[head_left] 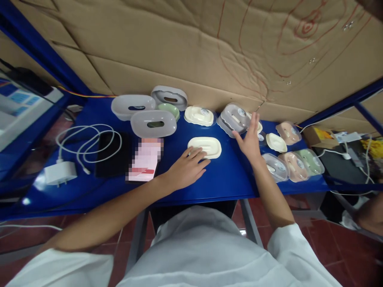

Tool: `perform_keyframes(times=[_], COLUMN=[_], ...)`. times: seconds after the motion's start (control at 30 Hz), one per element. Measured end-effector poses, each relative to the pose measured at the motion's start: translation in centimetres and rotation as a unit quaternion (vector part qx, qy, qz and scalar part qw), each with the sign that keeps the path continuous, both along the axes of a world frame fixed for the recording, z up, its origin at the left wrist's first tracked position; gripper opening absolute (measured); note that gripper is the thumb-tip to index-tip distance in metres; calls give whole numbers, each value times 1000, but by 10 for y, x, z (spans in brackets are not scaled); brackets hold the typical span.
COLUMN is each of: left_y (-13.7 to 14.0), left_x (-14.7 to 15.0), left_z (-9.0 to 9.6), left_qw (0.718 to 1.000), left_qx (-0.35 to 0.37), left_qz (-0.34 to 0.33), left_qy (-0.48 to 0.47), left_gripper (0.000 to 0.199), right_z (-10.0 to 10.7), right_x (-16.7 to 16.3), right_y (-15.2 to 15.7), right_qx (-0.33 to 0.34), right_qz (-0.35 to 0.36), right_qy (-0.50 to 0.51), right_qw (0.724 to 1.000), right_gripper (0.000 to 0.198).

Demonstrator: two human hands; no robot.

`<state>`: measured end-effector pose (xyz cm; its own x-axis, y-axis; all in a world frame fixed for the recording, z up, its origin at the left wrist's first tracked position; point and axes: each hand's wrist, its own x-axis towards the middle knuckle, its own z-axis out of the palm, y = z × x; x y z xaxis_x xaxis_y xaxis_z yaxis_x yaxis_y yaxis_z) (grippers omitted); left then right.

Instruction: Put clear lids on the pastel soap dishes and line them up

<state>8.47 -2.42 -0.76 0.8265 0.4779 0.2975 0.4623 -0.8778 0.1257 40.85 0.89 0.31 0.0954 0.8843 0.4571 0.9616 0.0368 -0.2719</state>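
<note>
A cream oval soap dish [213, 148] lies on the blue table in front of me. My left hand [188, 168] rests its fingertips on the dish's left front edge, fingers stretched and not wrapped round it. My right hand [250, 142] is open, thumb spread from the raised fingers, beside a grey soap dish with a clear cover [233, 118]. Partly behind those fingers is another cream dish. A cream soap dish with a clear cover [200, 116] sits at the back, between the two hands.
Grey oval trays [154, 130] and a green one [169, 109] stand back left. A phone [145, 161], white charger [60, 172] and coiled cable lie left. Cream, pink [293, 165] and green dishes [310, 161] sit right. Cardboard [167, 44] rises behind. A person's part shows far right.
</note>
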Motion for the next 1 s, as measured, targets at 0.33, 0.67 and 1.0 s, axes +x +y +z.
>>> perform_keyframes(times=[0.33, 0.67, 1.0], left_y=[-7, -1, 1], left_x=[0, -3, -4], left_z=[4, 6, 6], left_qw=[999, 997, 996], left_qx=[-6, 8, 7], left_qz=[37, 70, 84], left_qy=[3, 24, 35], left_gripper=[36, 28, 24], right_z=[-8, 23, 51], right_x=[-7, 22, 48], right_y=[-53, -51, 23], right_qx=[-116, -59, -230], right_qz=[-112, -17, -147], right_qy=[-86, -52, -209], right_qw=[983, 997, 939], right_gripper=[69, 49, 30])
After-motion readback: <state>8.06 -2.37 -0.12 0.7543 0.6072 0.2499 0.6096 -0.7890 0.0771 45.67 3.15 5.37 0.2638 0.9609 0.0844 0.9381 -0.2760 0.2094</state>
